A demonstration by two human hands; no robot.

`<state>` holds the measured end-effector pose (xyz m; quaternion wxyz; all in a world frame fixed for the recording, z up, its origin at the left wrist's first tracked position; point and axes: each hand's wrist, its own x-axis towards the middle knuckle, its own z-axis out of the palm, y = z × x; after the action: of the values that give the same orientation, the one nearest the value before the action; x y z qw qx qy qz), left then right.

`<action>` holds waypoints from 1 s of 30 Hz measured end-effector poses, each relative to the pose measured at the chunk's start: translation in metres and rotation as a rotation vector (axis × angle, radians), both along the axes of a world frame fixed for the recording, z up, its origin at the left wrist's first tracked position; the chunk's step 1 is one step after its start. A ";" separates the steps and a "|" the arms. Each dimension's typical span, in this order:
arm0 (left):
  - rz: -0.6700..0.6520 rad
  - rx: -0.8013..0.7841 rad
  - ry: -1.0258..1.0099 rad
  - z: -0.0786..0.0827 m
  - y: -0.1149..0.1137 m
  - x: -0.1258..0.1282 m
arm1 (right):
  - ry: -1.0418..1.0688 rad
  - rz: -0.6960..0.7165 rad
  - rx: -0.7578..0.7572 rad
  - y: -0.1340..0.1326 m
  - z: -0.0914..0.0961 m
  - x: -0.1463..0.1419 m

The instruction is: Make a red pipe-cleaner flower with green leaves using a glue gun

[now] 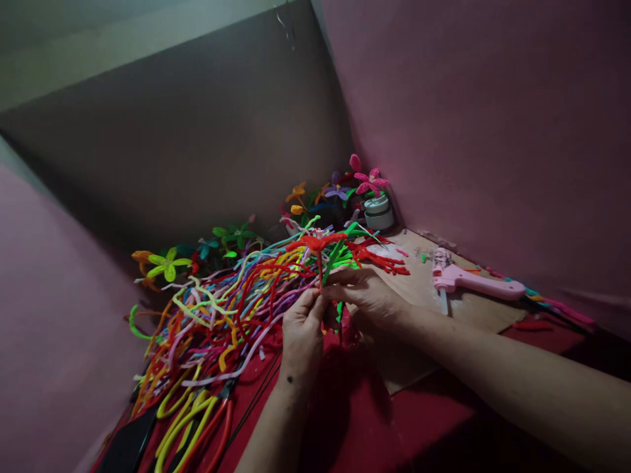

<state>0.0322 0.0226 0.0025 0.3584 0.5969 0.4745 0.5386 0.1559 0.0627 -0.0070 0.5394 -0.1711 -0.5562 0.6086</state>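
A red pipe-cleaner flower stands upright in front of me, petals at the top of its thin stem. My left hand is closed, thumb and fingers pinching the stem below the petals. From the other side, my right hand has its fingers pinched together at the same spot. A fuzzy green pipe-cleaner leaf slants up beside the stem, and its lower end passes behind the fingers. Whether the leaf is fixed to the stem cannot be seen. Behind the hands spreads a heap of many-coloured pipe cleaners.
A pink glue gun lies on a cardboard sheet at right. Yellow- and red-handled cutting tools and a black flat object lie front left. Finished flowers and a pale round container stand along the back wall.
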 end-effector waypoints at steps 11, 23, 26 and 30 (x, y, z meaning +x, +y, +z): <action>-0.342 -0.239 -0.449 -0.002 0.001 -0.005 | 0.048 0.177 -0.083 -0.003 0.009 0.006; -0.532 -0.346 -0.602 0.000 -0.002 -0.011 | 0.032 0.181 0.057 -0.001 0.004 0.007; -0.516 -0.355 -0.508 0.004 -0.001 -0.012 | 0.058 0.150 0.015 -0.003 0.006 0.006; -0.206 -0.151 -0.062 0.004 -0.001 -0.006 | 0.075 0.060 -0.167 -0.001 0.005 0.004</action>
<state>0.0261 0.0215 0.0066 0.4702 0.5969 0.4386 0.4799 0.1601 0.0614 -0.0023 0.5254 -0.1759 -0.4879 0.6745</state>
